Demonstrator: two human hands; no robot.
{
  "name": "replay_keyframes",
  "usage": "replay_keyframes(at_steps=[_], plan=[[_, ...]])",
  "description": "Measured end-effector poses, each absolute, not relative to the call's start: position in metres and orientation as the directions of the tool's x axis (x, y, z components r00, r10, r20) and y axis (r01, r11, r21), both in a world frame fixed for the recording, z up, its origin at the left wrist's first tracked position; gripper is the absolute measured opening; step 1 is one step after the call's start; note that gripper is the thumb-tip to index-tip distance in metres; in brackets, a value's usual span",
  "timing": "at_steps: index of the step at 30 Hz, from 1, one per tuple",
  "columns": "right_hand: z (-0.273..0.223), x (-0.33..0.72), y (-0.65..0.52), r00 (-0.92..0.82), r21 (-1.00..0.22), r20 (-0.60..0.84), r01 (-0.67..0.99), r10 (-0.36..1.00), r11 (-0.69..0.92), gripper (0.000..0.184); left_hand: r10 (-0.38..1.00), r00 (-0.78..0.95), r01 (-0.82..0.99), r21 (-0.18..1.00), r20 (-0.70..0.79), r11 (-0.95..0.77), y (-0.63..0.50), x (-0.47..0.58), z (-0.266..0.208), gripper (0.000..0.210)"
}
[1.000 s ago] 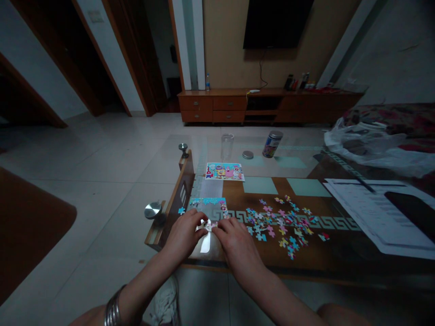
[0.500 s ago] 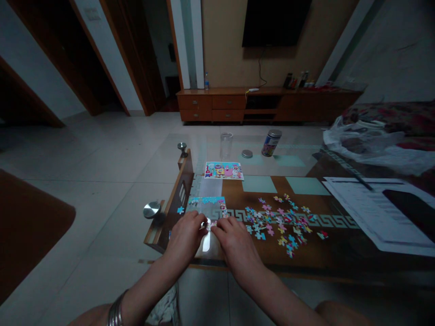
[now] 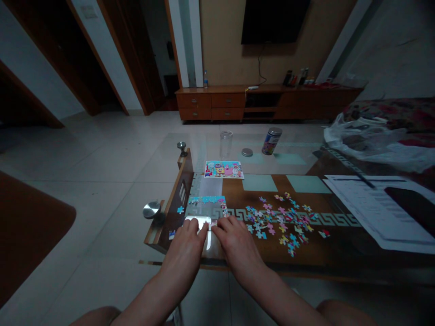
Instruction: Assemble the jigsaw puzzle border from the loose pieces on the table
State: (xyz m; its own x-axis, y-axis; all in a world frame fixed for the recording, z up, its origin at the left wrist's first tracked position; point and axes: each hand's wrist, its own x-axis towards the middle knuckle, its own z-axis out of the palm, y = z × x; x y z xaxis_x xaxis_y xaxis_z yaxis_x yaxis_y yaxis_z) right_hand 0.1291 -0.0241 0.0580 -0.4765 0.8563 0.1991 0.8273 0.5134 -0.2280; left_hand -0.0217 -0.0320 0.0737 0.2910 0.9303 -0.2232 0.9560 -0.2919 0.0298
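My left hand (image 3: 186, 242) rests on the glass, thumb apart from the fingers and its tip close to a small pale puzzle piece (image 3: 214, 222). My right hand (image 3: 237, 240) pinches that piece from the other side, fingers curled over the glass. Part of the piece is hidden by the fingertips. Beyond the hands runs a joined strip of blue puzzle edge (image 3: 207, 199), turning down along the right side. Loose puzzle pieces (image 3: 281, 218) lie scattered right of my right hand. Single pieces lie left of the strip, one of them blue (image 3: 180, 209).
A cartoon picture card (image 3: 224, 170) lies behind the strip on the glass table. Farther back stand a clear cup (image 3: 226, 145), a round lid (image 3: 247, 152) and a printed can (image 3: 271, 141). Papers (image 3: 380, 213), a dark phone (image 3: 413, 210) and a plastic bag (image 3: 377, 142) are at right.
My left hand has shifted slightly left and flattened, its fingers moving away from the piece. The right hand has stayed nearly where it was.
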Motion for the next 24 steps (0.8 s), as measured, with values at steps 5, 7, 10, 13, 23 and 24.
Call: replay_keyframes(at_steps=[5,7,10,13,23,24], plan=[[0.059,0.128,-0.022,-0.48,-0.225,0.179,0.83,0.859,0.511,0.011,0.931,0.313,0.948,0.007,-0.19,-0.317,-0.037,-0.011,0.073,0.049],[0.06,0.128,-0.022,-0.477,-0.223,0.171,0.833,0.862,0.506,0.012,0.933,0.308,0.951,0.063,-0.184,-0.301,-0.036,-0.011,0.074,0.046],[0.059,0.128,-0.023,-0.474,-0.227,0.171,0.834,0.864,0.503,0.013,0.935,0.292,0.954,0.129,-0.2,-0.271,-0.033,-0.017,0.074,0.043],[0.059,0.128,-0.023,-0.475,-0.219,0.166,0.837,0.864,0.502,0.013,0.936,0.255,0.965,0.122,-0.244,-0.231,-0.031,-0.025,0.075,0.043],[0.057,0.125,-0.022,-0.477,-0.237,0.148,0.833,0.866,0.5,0.012,0.927,0.269,0.963,0.04,-0.261,-0.268,-0.036,-0.018,0.082,0.048],[0.057,0.126,-0.023,-0.478,-0.249,0.154,0.828,0.865,0.502,0.013,0.928,0.273,0.961,0.043,-0.255,-0.271,-0.035,-0.018,0.082,0.048]])
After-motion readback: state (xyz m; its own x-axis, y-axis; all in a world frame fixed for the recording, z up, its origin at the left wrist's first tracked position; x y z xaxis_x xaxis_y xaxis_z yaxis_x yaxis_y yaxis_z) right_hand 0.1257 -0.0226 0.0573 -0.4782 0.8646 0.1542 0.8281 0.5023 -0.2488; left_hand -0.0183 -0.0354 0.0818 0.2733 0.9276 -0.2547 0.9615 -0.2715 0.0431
